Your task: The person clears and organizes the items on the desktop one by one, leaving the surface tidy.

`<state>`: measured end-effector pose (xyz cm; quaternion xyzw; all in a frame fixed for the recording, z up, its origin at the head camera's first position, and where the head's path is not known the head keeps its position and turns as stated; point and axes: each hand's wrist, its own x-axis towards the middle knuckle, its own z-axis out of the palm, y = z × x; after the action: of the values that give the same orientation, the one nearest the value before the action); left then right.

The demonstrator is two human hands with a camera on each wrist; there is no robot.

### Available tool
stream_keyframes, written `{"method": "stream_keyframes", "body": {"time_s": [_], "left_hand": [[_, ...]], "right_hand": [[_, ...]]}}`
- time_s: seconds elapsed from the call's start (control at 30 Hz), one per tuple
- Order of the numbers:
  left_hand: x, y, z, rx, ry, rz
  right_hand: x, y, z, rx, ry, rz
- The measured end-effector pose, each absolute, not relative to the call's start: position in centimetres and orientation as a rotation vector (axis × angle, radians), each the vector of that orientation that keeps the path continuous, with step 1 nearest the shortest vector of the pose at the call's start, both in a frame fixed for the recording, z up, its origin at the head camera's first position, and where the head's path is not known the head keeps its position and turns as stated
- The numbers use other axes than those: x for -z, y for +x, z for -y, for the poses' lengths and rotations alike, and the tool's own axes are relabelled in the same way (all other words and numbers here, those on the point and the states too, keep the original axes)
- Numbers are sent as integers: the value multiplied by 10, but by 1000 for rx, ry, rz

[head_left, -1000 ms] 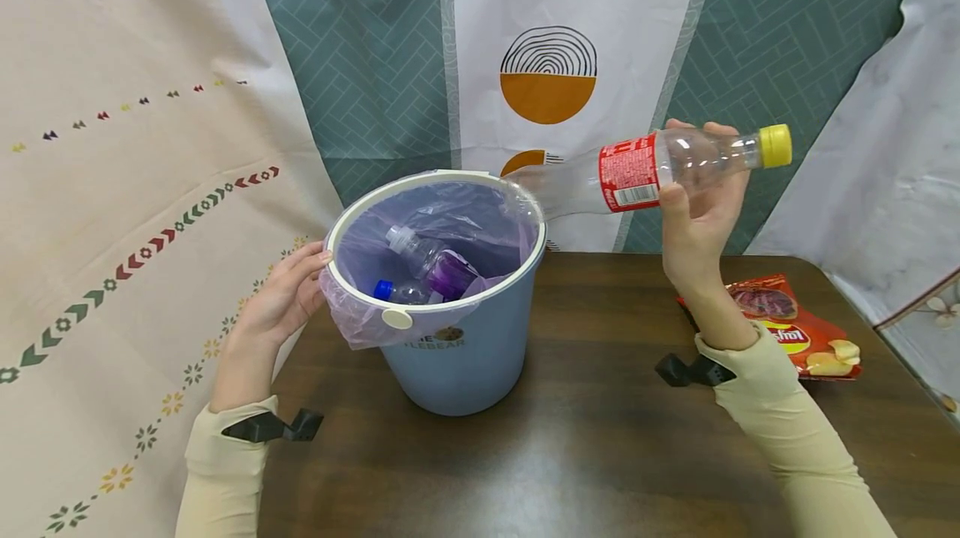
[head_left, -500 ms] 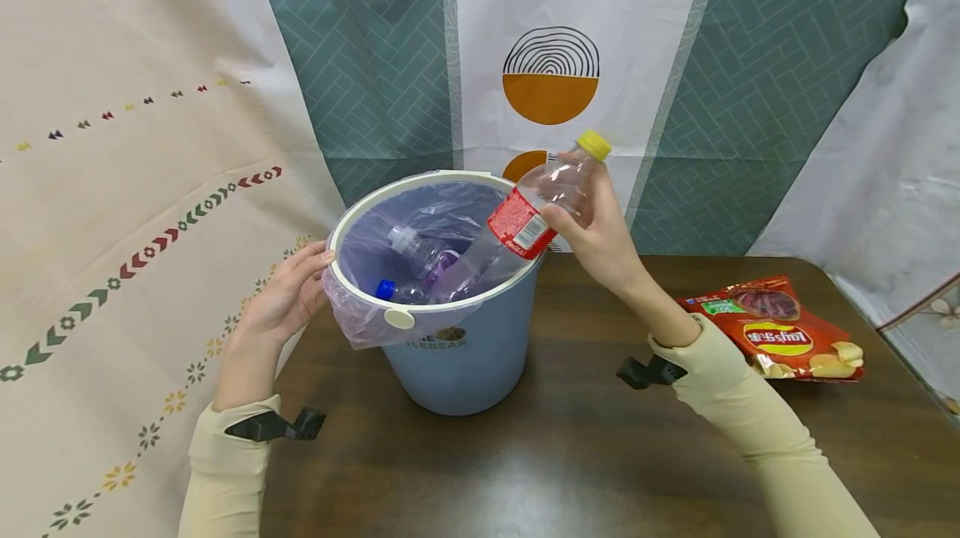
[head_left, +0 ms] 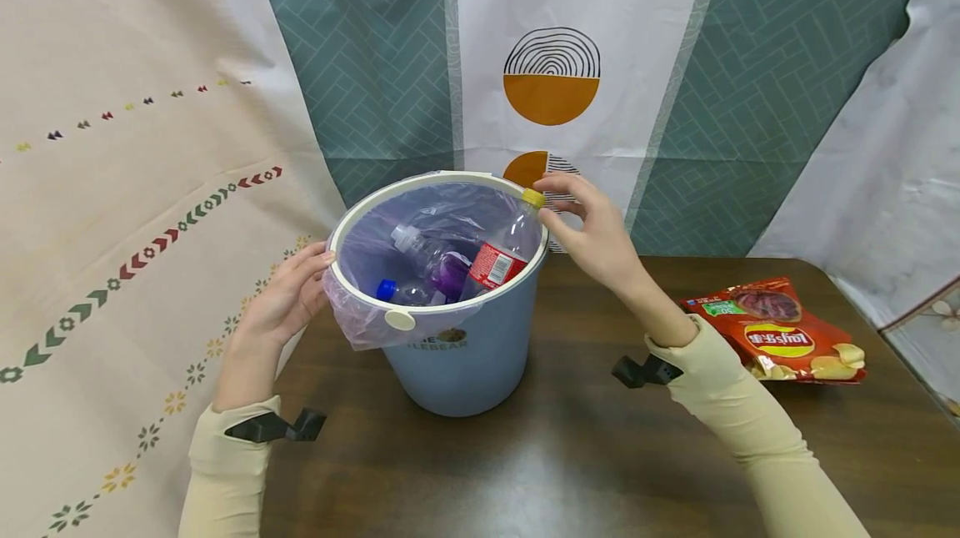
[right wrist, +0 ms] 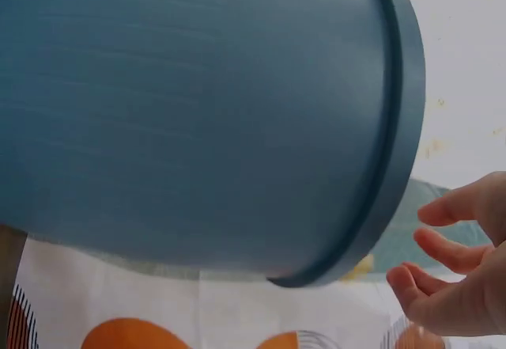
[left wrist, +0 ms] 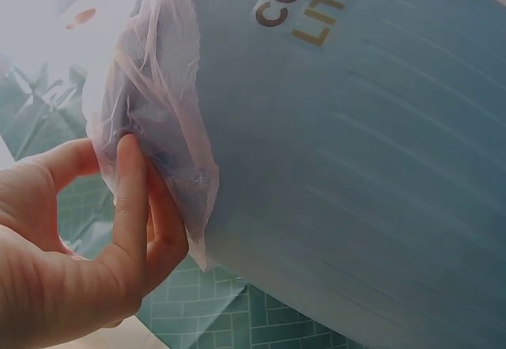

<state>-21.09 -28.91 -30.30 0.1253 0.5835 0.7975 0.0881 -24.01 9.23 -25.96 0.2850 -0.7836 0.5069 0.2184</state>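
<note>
A blue trash bin (head_left: 468, 371) with a cream rim stands on the table, lined with a thin pinkish bag (head_left: 358, 323). My left hand (head_left: 283, 292) grips the rim at its left side; in the left wrist view the thumb and fingers pinch rim and bag. Inside lean a clear bottle (head_left: 498, 264) with a red label and yellow cap, a bottle (head_left: 450, 274) with a purple label, and one with a blue cap (head_left: 386, 289). My right hand (head_left: 596, 233) is parted beside the yellow cap, fingers spread and loosely bent. From the right wrist, the hand (right wrist: 458, 262) appears beyond the rim, holding nothing.
A red bag of chips (head_left: 776, 334) lies at the right on the dark wooden table (head_left: 570, 438). Patterned cloths hang behind the table (head_left: 375, 54) and along the left side (head_left: 150, 213).
My right hand has carried the yellow-capped bottle left from beyond the bin's right side, lowered it into the bin and let go. My left hand has stayed on the rim.
</note>
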Motion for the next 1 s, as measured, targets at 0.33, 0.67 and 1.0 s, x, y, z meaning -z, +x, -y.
{"method": "stream_keyframes", "body": {"time_s": [0.33,0.67,1.0], "left_hand": [[302,-212,290,-2381,415,-1705],[305,-211,290,-2371,383,-1737],[306,-212,290,-2357,392,-1748]], "right_hand": [[271,-245,-131,-1333,656,2155],[299,-245,-197,-1197,405,2354],[312,-238,-281,-989,219,2792]]}}
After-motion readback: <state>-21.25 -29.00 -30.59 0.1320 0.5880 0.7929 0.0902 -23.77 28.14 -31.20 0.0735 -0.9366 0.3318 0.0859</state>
